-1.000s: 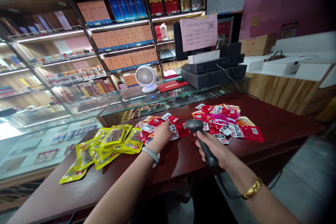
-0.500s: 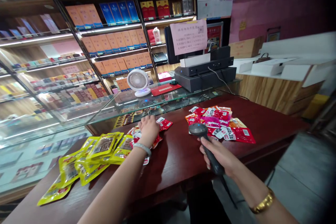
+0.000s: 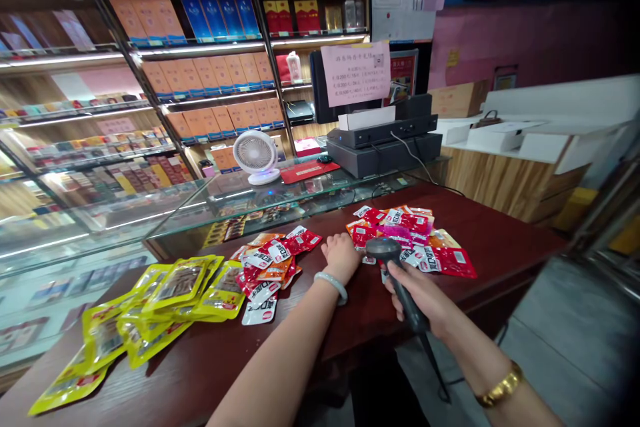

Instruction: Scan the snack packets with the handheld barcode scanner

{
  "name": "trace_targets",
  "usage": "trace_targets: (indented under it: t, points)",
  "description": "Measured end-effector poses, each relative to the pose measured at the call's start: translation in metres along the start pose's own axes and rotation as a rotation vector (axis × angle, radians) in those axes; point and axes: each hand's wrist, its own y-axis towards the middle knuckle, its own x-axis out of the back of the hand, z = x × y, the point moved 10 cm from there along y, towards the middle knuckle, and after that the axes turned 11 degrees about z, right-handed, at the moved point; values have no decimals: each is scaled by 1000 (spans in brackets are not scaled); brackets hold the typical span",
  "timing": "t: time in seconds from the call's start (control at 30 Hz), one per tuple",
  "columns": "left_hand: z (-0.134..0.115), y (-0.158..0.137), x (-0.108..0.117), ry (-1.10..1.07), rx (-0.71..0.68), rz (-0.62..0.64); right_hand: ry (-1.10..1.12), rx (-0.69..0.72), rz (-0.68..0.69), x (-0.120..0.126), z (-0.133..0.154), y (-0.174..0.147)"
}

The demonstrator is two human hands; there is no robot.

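My right hand point(image 3: 417, 290) is wrapped around the handle of a dark grey barcode scanner point(image 3: 385, 249); the scanner's head covers part of a pile of small red, white and pink snack packets point(image 3: 400, 221). Beside that pile, to its left, my left hand point(image 3: 341, 255) is low over the table, palm down, its loosely bent fingers apart. Nothing shows in it, though the fingertips are partly hidden. Left of it lies another heap of red, orange and white snack packets point(image 3: 273, 257). Farther left, yellow snack bags point(image 3: 177, 287) overlap in a larger heap.
The dark red table point(image 3: 300, 333) adjoins a glass display counter point(image 3: 200, 213) bearing a white fan point(image 3: 257, 155). A cash drawer point(image 3: 390, 151) and a monitor with a pink notice point(image 3: 356, 73) stand behind. The scanner's cable point(image 3: 434, 367) hangs off the front edge.
My left hand has left the left heap of red and white packets and moved right, to beside the other pile. My right hand still grips the scanner, nearly unmoved.
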Motion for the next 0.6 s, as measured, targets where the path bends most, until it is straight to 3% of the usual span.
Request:
trace_targets:
  t: [0.3, 0.5, 0.6]
  points:
    - [21, -18, 2, -34, -18, 22, 3, 71, 16, -14, 27, 14]
    - [26, -21, 3, -28, -5, 43, 18, 59, 63, -26, 28, 20]
    - [41, -21, 14, 0, 25, 27, 33, 54, 78, -26, 24, 17]
